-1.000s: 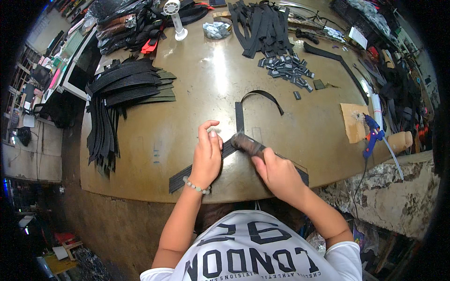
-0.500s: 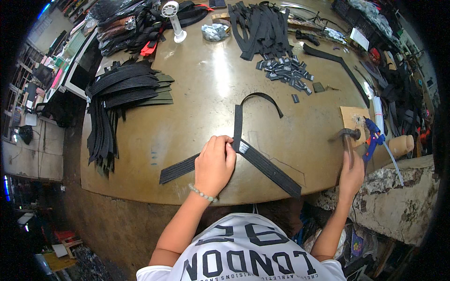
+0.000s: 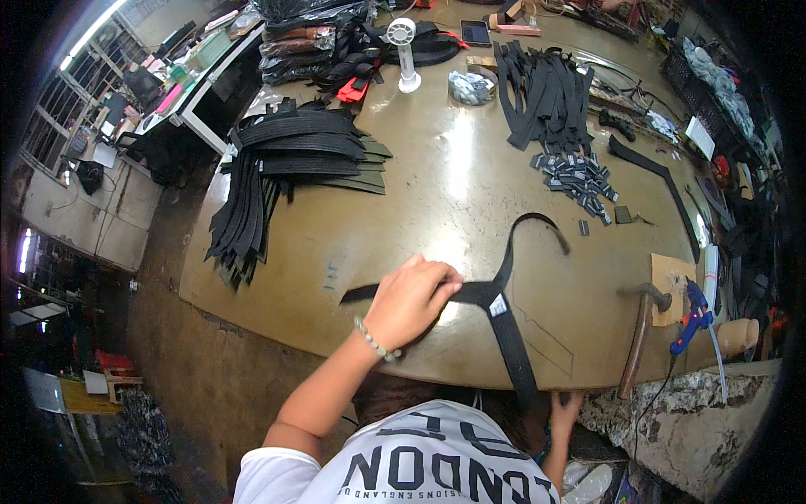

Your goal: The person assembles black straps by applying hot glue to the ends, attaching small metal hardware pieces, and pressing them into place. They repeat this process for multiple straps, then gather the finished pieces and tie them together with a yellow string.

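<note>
A black webbing strap piece (image 3: 514, 344) with three arms spreads over the near part of the table, a small pale label at its joint. Its thin upper arm curls away to the right. My left hand (image 3: 413, 298) pinches the left arm of this strap close to the joint, and that part looks lifted off the tabletop. Down at the table's front edge, beside the lower strap end, is my right hand (image 3: 564, 410); its fingers are mostly hidden. Away to its right lies a hammer (image 3: 640, 344) with a wooden handle, touched by neither hand.
Beside the hammer are a brown cardboard piece (image 3: 669, 275) and a blue glue gun (image 3: 693, 317). Stacked black straps (image 3: 294, 155) lie at the left. Farther back are small dark labels (image 3: 579, 183), loose black strips (image 3: 546, 97) and a white fan (image 3: 406, 59).
My right hand has let go of the hammer, leaving it on the table, and come down to the front edge. My left hand has raised and turned the strap. The view has shifted.
</note>
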`<action>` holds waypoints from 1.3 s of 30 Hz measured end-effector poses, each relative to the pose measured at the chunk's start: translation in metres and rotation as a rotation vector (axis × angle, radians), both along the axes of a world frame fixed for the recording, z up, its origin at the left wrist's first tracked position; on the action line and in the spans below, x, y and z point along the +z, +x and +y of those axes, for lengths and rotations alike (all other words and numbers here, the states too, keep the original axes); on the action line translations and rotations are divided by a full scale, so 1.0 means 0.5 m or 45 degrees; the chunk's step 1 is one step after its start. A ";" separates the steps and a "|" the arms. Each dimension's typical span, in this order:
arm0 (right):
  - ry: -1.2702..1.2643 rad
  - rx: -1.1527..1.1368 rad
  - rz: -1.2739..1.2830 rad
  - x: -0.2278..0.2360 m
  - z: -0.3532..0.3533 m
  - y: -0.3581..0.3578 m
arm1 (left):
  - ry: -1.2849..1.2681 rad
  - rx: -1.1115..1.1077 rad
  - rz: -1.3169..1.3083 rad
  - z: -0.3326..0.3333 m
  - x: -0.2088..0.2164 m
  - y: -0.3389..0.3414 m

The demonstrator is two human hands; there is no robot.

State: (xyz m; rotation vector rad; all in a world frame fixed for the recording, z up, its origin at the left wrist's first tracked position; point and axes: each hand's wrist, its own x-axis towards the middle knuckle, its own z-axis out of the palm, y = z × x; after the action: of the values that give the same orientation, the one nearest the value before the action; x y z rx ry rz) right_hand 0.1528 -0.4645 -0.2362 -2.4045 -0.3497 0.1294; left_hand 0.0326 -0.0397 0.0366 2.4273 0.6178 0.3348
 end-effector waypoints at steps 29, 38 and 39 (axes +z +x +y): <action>0.946 0.581 1.310 0.445 0.216 0.025 | 0.413 0.058 -0.342 0.254 -0.069 0.423; 0.936 0.586 1.270 0.420 0.222 0.020 | 0.276 0.256 -0.094 0.248 -0.106 0.554; 0.949 0.605 1.287 0.420 0.223 0.024 | 0.197 0.283 -0.112 0.252 -0.107 0.551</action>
State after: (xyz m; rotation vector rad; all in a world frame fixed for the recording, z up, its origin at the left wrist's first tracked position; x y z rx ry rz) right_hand 0.1650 -0.3532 -0.0262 -1.2596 -0.3744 1.1453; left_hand 0.3080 0.0862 -0.0168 2.4778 0.8526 0.5976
